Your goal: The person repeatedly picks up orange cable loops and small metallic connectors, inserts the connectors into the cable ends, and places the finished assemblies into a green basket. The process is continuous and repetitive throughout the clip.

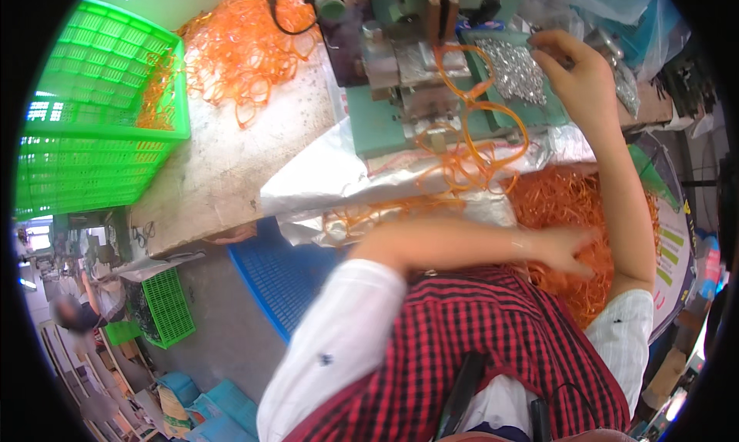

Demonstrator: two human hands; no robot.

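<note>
My left hand point(568, 251), blurred by motion, reaches across my body over a heap of thin orange plastic loops point(550, 199). Its thumb and fingers look apart, and I see nothing held in it. My right hand point(579, 63) is raised at the edge of a green tray holding small silver metal parts point(512, 71). Thumb and forefinger are pinched together there; whatever sits between them is too small to name. Between the hands and the machine hang orange frames shaped like eyeglasses point(493, 138), in front of a bench press point(427, 80).
Another orange pile point(250, 45) lies on the worn table point(208, 161) beside a green crate point(92, 165). Silver foil sheeting point(323, 169) covers the near table edge. A blue basket point(281, 272) stands below. Scissors point(143, 234) lie at the left. A person point(77, 311) is in the background.
</note>
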